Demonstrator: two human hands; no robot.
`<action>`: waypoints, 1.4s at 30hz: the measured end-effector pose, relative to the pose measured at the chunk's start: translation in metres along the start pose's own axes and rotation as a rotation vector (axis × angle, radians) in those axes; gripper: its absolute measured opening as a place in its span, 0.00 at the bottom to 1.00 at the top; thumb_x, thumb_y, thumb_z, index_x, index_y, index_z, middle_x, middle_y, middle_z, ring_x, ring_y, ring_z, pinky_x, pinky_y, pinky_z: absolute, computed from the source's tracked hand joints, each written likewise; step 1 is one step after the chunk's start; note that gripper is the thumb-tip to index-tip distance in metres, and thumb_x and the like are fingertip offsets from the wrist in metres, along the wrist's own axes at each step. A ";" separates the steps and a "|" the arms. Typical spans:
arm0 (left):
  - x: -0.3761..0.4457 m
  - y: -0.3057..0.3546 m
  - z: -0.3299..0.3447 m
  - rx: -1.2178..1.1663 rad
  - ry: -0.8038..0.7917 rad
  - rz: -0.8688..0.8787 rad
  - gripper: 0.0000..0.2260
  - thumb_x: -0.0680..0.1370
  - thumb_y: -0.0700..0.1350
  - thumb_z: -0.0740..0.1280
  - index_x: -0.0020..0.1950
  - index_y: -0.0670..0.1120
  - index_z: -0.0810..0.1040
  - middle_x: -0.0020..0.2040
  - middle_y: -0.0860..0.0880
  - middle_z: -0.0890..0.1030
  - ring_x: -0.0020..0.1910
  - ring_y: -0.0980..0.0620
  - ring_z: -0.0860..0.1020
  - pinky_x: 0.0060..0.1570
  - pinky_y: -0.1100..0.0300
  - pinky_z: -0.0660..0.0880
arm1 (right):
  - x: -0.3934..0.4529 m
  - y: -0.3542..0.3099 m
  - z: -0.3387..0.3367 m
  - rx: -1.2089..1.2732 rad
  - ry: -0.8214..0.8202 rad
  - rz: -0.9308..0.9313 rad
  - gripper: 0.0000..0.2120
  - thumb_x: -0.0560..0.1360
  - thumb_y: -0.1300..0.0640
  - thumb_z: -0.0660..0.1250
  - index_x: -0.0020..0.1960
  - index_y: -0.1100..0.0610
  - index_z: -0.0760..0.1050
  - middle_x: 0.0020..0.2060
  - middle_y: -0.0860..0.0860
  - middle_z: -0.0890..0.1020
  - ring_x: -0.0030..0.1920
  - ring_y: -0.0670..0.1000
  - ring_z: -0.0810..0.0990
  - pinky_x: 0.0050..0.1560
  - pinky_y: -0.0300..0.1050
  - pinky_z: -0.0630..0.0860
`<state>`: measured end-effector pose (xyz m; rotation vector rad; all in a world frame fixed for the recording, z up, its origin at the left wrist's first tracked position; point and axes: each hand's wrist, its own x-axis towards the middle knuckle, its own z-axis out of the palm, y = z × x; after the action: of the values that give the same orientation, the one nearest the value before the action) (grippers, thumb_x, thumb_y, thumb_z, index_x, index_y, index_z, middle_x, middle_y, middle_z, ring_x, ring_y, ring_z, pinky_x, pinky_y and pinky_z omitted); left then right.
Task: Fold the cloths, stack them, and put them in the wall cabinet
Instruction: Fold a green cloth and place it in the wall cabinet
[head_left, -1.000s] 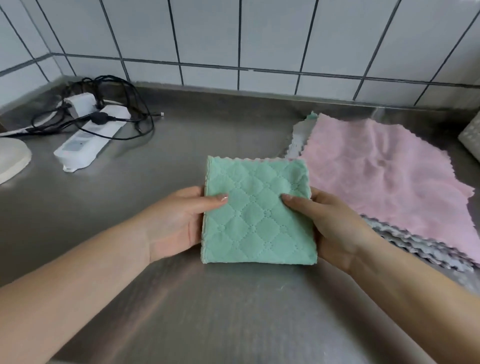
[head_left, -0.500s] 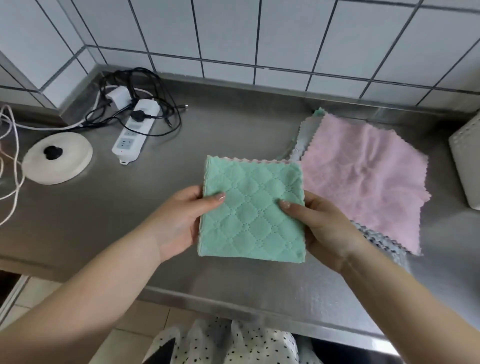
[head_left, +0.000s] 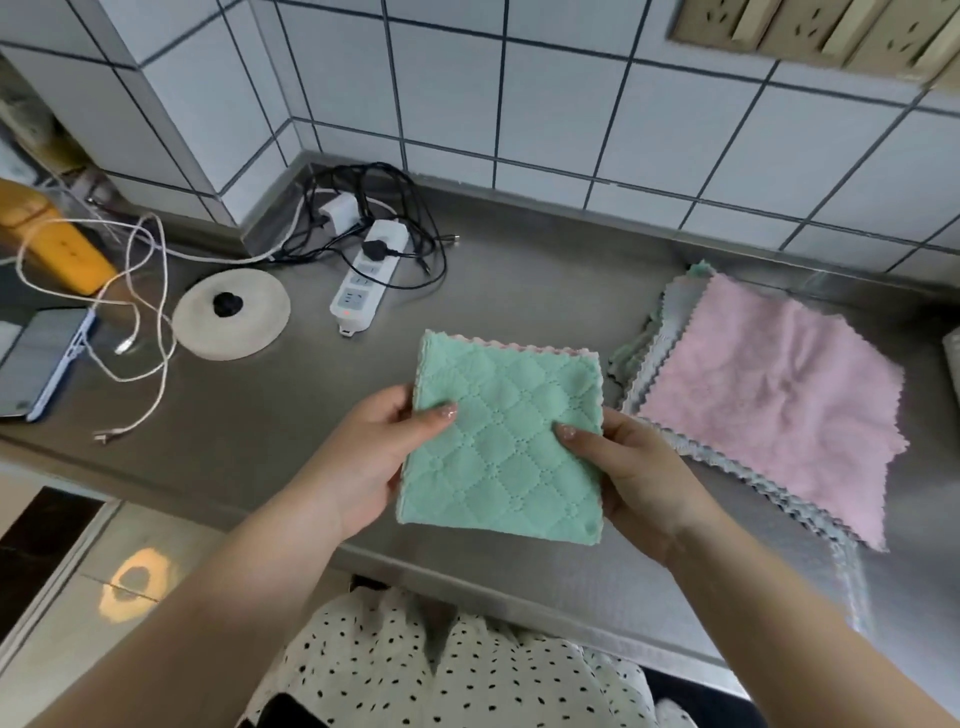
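Note:
I hold a folded stack of cloths (head_left: 506, 441), green quilted on top with a pink edge peeking out behind, above the front edge of the steel counter (head_left: 519, 280). My left hand (head_left: 363, 462) grips its left side, thumb on top. On the stack's right side my right hand (head_left: 631, 467) grips the same way, thumb on the green face. To the right, a pile of unfolded cloths lies flat on the counter, a pink cloth (head_left: 774, 395) on top, with grey and green ones (head_left: 654, 332) under it. The wall cabinet is not visible.
A white power strip (head_left: 366, 283) with tangled black cables sits at the back. A round beige lid (head_left: 231, 314), a phone (head_left: 39, 358), white cables and a yellow object (head_left: 57, 244) lie at the left. Tiled wall behind; a white object at the right edge.
The folded stack has been lifted off the counter and drawn toward me, both hands still gripping it. The view has pulled back and shows more of the counter's left side and its front edge.

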<state>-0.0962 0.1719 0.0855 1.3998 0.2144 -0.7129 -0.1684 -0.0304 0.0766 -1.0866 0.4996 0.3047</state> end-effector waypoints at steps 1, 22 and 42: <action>0.005 0.003 -0.011 0.018 -0.011 0.000 0.09 0.76 0.39 0.66 0.55 0.42 0.78 0.51 0.43 0.84 0.50 0.44 0.83 0.48 0.48 0.80 | 0.004 0.001 0.011 -0.008 0.013 -0.014 0.18 0.69 0.58 0.68 0.59 0.62 0.77 0.53 0.57 0.84 0.53 0.57 0.83 0.50 0.49 0.82; 0.024 0.055 -0.171 0.483 -0.628 -0.069 0.08 0.73 0.39 0.69 0.51 0.46 0.77 0.48 0.48 0.84 0.45 0.53 0.84 0.42 0.59 0.81 | -0.026 0.122 0.227 0.310 0.625 -0.256 0.19 0.70 0.58 0.69 0.60 0.60 0.76 0.53 0.56 0.83 0.54 0.57 0.83 0.54 0.54 0.80; -0.163 -0.079 -0.075 0.910 -1.470 -0.236 0.16 0.69 0.42 0.70 0.57 0.42 0.77 0.51 0.44 0.84 0.50 0.46 0.83 0.49 0.51 0.81 | -0.243 0.306 0.315 0.782 1.366 -0.539 0.19 0.67 0.57 0.69 0.58 0.59 0.76 0.51 0.55 0.84 0.50 0.55 0.84 0.47 0.52 0.82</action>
<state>-0.2478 0.2964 0.0944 1.2880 -1.2488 -1.9901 -0.4450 0.3883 0.0875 -0.4661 1.3356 -1.1272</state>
